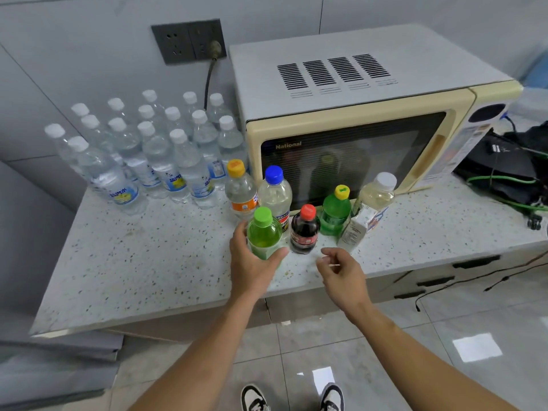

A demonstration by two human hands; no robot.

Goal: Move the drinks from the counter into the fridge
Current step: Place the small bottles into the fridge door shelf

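Several small drinks stand on the speckled counter [148,262] in front of the microwave. My left hand [252,262] is wrapped around a green bottle with a green cap [264,232]. My right hand [341,268] hovers with loosely curled fingers, holding nothing, just in front of a dark cola bottle with a red cap [305,229]. Behind stand an orange-capped bottle [238,188], a blue-capped bottle [275,194], a green bottle with a yellow cap [336,209], a white-capped bottle of pale liquid [376,194] and a small white carton [354,232].
A cream microwave [355,114] fills the back of the counter. Several white-capped water bottles [148,146] crowd the back left. Black gear with green cables [504,173] lies at the right. A wall socket [189,40] holds a plug. Drawers sit below the counter edge.
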